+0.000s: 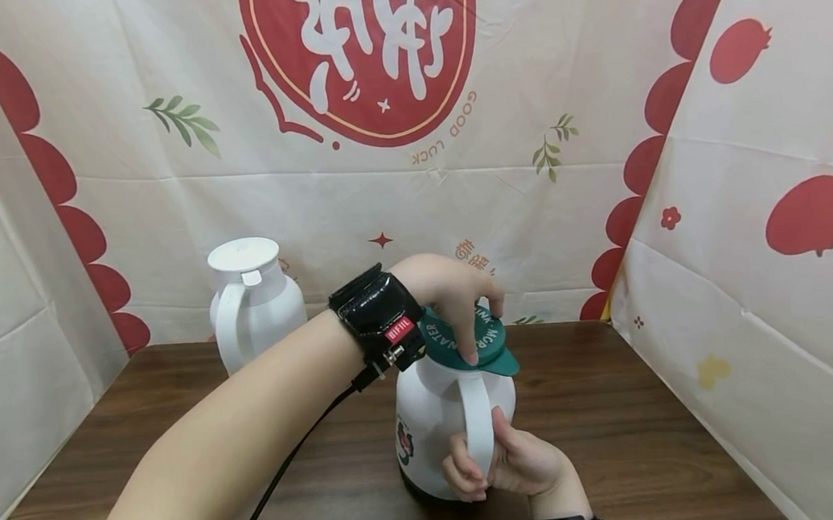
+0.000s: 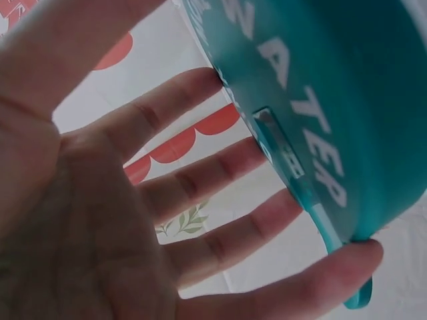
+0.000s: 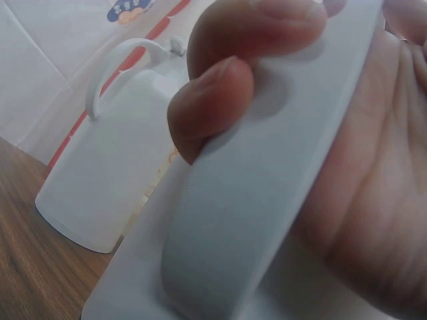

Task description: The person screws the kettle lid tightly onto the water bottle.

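Note:
A white vacuum jug with a green lid stands upright on the table. From above, my left hand (image 1: 454, 285) spans the green lid (image 1: 495, 339), thumb at its near side and fingers at the far side. In the left wrist view the fingertips touch the lid (image 2: 380, 133), which carries white letters; the thumb's tip is out of frame there. My right hand (image 1: 528, 462) grips the handle (image 1: 477, 417) of the jug (image 1: 434, 408) low down. Seen from the right wrist, curled fingers (image 3: 213, 100) wrap the white handle (image 3: 267, 160).
A second white jug (image 1: 263, 303) with a white lid stands at the back left of the brown wooden table (image 1: 615, 407). Printed cloth (image 1: 412, 196) hangs behind and at both sides. A black cable (image 1: 286, 462) trails from the left wrist's camera.

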`<state>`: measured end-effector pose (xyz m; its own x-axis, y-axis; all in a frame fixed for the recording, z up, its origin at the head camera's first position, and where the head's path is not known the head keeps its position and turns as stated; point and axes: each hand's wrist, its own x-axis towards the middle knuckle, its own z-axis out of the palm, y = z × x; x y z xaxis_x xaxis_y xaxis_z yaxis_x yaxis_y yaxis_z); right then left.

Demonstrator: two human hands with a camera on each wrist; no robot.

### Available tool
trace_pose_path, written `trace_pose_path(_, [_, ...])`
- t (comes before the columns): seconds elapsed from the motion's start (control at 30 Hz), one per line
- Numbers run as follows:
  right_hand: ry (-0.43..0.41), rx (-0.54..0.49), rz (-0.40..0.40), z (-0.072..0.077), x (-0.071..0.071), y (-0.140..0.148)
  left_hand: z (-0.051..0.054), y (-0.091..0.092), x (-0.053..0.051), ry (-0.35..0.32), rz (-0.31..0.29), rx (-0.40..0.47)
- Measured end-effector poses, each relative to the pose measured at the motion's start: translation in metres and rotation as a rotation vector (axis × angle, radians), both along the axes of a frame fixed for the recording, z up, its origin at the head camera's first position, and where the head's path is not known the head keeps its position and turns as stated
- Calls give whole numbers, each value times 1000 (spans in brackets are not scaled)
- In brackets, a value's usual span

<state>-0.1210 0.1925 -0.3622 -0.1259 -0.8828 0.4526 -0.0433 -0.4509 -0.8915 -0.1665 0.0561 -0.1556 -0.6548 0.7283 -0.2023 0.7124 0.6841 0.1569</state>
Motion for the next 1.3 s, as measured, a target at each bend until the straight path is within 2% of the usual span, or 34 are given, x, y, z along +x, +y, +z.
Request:
trace_pose_path(0.2, [-10,5,1,-1,0,1,1,0,0,1,-3,-26])
trace_pose_path(0.5, [-5,9,-2,-1,0,1,2,2,-4,-6,-43,-76])
trace_pose_path(1.3, [-2,3,6,0,0,0,3,-1,-10,-75,-102,-83])
